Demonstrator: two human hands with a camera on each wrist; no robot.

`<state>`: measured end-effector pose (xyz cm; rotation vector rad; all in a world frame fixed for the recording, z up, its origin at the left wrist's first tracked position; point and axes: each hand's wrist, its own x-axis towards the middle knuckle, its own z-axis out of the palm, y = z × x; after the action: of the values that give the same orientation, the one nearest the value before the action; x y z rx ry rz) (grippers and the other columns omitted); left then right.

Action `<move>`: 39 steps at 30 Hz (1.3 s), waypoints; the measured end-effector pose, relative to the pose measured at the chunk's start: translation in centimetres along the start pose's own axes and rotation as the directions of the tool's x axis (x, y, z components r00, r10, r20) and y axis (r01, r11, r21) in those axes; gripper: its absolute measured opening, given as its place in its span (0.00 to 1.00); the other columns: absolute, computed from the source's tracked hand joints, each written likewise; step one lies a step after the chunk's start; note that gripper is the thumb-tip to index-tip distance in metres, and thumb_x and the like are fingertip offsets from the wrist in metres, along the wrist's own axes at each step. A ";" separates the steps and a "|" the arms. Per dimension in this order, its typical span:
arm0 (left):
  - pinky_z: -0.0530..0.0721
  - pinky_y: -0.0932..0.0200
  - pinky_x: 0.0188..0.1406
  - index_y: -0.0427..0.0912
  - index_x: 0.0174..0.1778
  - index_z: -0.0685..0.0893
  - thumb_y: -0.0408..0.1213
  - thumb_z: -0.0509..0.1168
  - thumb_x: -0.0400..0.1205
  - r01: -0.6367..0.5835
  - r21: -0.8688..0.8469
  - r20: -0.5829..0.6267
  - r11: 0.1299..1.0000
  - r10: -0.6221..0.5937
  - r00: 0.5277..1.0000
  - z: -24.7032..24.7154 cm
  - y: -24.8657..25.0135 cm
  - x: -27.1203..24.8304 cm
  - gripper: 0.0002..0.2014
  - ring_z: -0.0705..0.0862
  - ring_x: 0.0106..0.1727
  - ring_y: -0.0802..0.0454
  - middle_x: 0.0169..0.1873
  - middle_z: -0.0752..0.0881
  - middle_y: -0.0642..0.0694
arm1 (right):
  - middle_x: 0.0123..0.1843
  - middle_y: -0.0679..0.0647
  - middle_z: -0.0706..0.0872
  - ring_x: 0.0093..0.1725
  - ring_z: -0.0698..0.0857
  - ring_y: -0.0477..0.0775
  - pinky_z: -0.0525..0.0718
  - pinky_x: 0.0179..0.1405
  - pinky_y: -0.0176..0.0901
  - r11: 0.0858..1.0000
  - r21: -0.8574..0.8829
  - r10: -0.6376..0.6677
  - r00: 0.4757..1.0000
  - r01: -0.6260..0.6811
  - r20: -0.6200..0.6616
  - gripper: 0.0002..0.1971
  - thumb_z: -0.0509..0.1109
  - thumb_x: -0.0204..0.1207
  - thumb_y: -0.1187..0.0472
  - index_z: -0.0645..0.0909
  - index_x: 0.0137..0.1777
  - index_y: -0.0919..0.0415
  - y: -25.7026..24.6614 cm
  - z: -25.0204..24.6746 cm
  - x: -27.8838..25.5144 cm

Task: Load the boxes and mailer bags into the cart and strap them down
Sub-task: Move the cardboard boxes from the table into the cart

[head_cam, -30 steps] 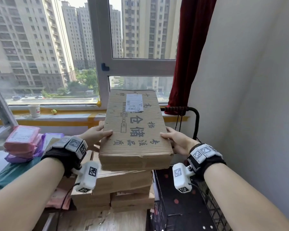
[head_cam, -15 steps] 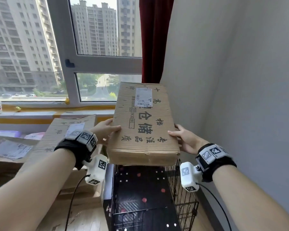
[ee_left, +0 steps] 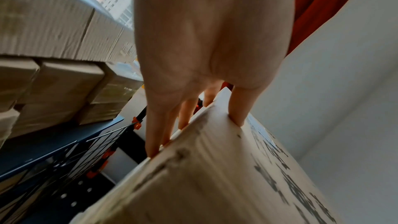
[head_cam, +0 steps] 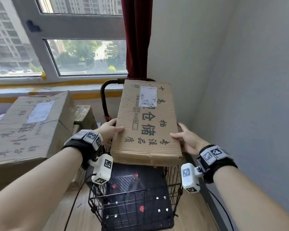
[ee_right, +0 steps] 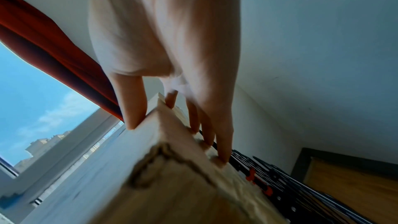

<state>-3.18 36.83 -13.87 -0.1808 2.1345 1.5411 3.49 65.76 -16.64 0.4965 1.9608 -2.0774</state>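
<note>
I hold the flat cardboard box over the wire cart, my left hand and right hand clamping its long sides. Next I should lower it level between the cart's walls.

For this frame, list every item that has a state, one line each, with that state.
Flat cardboard box: held above the cart, not yet in it.
Left hand: grips the box's left edge, thumb on top.
Right hand: grips its right edge, thumb on top.
Wire cart: open-topped, no parcels visible inside.
Large cardboard box: closed, left of the cart.
</note>
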 end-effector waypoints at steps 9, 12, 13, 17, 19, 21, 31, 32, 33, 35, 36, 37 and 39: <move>0.79 0.39 0.63 0.48 0.77 0.68 0.28 0.60 0.84 0.137 -0.097 0.023 0.986 -0.135 0.991 0.6 -5.0 11.9 0.24 0.80 0.65 0.39 0.68 0.80 0.39 | 0.68 0.59 0.80 0.65 0.80 0.62 0.75 0.69 0.67 0.985 0.009 0.170 0.985 -0.170 -0.028 0.40 0.65 0.76 0.74 0.54 0.81 0.42 4.5 0.9 11.3; 0.79 0.41 0.63 0.46 0.78 0.66 0.27 0.60 0.84 0.201 -0.095 0.025 0.975 -0.200 0.980 0.3 -7.1 15.4 0.26 0.80 0.65 0.39 0.68 0.79 0.38 | 0.68 0.58 0.80 0.65 0.80 0.62 0.74 0.70 0.67 0.967 0.003 0.253 0.967 -0.254 -0.038 0.41 0.66 0.76 0.73 0.54 0.81 0.41 6.4 1.4 14.7; 0.80 0.40 0.61 0.47 0.78 0.65 0.27 0.60 0.83 0.229 -0.089 0.032 0.969 -0.227 0.973 0.2 -7.7 16.3 0.27 0.80 0.64 0.39 0.68 0.79 0.38 | 0.68 0.58 0.80 0.65 0.80 0.62 0.75 0.69 0.67 0.959 -0.003 0.282 0.959 -0.282 -0.035 0.41 0.66 0.76 0.73 0.53 0.81 0.40 7.0 1.5 15.5; 0.81 0.45 0.53 0.49 0.78 0.63 0.31 0.61 0.84 0.312 -0.043 0.075 0.949 -0.309 0.948 0.0 -9.9 19.4 0.27 0.81 0.62 0.40 0.66 0.80 0.38 | 0.68 0.59 0.79 0.63 0.81 0.61 0.81 0.62 0.61 0.927 0.006 0.375 0.926 -0.375 -0.039 0.40 0.63 0.78 0.74 0.50 0.83 0.44 9.2 2.1 18.2; 0.78 0.41 0.65 0.49 0.79 0.62 0.31 0.62 0.83 0.337 -0.014 0.078 0.941 -0.335 0.939 0.1 -11.1 21.0 0.29 0.80 0.65 0.39 0.66 0.80 0.38 | 0.68 0.59 0.80 0.63 0.81 0.61 0.81 0.62 0.61 0.912 0.006 0.409 0.911 -0.409 -0.053 0.41 0.63 0.78 0.75 0.50 0.83 0.45 10.3 2.2 19.4; 0.75 0.38 0.69 0.49 0.79 0.62 0.31 0.63 0.82 0.382 0.006 0.079 0.924 -0.381 0.921 0.4 -12.4 22.4 0.30 0.79 0.66 0.39 0.66 0.80 0.38 | 0.68 0.59 0.80 0.63 0.82 0.62 0.81 0.63 0.62 0.896 0.008 0.444 0.893 -0.445 -0.070 0.41 0.63 0.78 0.76 0.51 0.83 0.45 11.4 2.1 20.5; 0.73 0.32 0.68 0.55 0.77 0.64 0.33 0.66 0.79 0.569 0.063 0.070 0.820 -0.572 0.817 2.6 -19.9 26.9 0.31 0.77 0.67 0.38 0.66 0.80 0.41 | 0.65 0.60 0.80 0.61 0.82 0.62 0.81 0.63 0.63 0.795 -0.069 0.594 0.796 -0.603 -0.115 0.42 0.60 0.74 0.80 0.52 0.82 0.47 18.8 2.1 25.9; 0.72 0.34 0.70 0.54 0.78 0.63 0.33 0.66 0.80 0.570 0.048 0.067 0.820 -0.572 0.818 2.9 -20.2 27.2 0.31 0.77 0.68 0.39 0.67 0.79 0.41 | 0.64 0.59 0.81 0.60 0.82 0.62 0.81 0.63 0.64 0.786 -0.070 0.606 0.787 -0.615 -0.116 0.43 0.61 0.73 0.80 0.52 0.82 0.46 19.7 2.2 26.4; 0.71 0.37 0.71 0.54 0.78 0.63 0.34 0.65 0.80 0.570 0.025 0.059 0.821 -0.571 0.819 2.9 -20.7 27.4 0.31 0.76 0.69 0.39 0.68 0.78 0.40 | 0.64 0.59 0.81 0.60 0.83 0.62 0.82 0.62 0.65 0.778 -0.062 0.617 0.779 -0.625 -0.114 0.44 0.61 0.72 0.80 0.52 0.82 0.45 20.4 2.3 26.9; 0.70 0.41 0.72 0.55 0.78 0.61 0.37 0.64 0.82 0.568 -0.026 0.049 0.823 -0.566 0.823 3.3 -21.0 27.5 0.29 0.76 0.68 0.40 0.69 0.77 0.39 | 0.64 0.59 0.82 0.59 0.83 0.63 0.82 0.61 0.67 0.760 -0.035 0.644 0.759 -0.649 -0.093 0.45 0.62 0.72 0.80 0.52 0.81 0.42 21.8 2.4 27.8; 0.72 0.43 0.71 0.55 0.79 0.60 0.38 0.63 0.83 0.562 -0.048 0.054 0.826 -0.560 0.827 3.4 -21.1 27.3 0.29 0.77 0.67 0.41 0.69 0.77 0.39 | 0.63 0.59 0.82 0.59 0.83 0.63 0.82 0.60 0.67 0.749 -0.023 0.659 0.748 -0.662 -0.083 0.45 0.62 0.72 0.80 0.52 0.81 0.41 22.5 2.3 28.2; 0.73 0.48 0.67 0.55 0.79 0.59 0.39 0.62 0.84 0.556 -0.074 0.064 0.828 -0.552 0.831 3.6 -21.3 27.3 0.29 0.77 0.64 0.43 0.69 0.76 0.39 | 0.63 0.59 0.82 0.59 0.83 0.63 0.83 0.60 0.67 0.744 -0.017 0.666 0.743 -0.668 -0.075 0.45 0.62 0.72 0.80 0.53 0.81 0.41 22.9 2.3 28.5; 0.72 0.52 0.59 0.56 0.80 0.57 0.38 0.60 0.85 0.554 -0.132 0.096 0.822 -0.545 0.833 4.1 -21.4 26.8 0.29 0.75 0.59 0.46 0.66 0.76 0.40 | 0.63 0.59 0.82 0.58 0.84 0.63 0.83 0.59 0.66 0.739 -0.021 0.670 0.738 -0.673 -0.078 0.45 0.61 0.72 0.81 0.53 0.81 0.41 23.6 2.1 29.1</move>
<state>-16.90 37.90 -45.52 -0.7353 1.7019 1.3316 -13.79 63.70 -49.82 1.0895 1.5154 -1.5473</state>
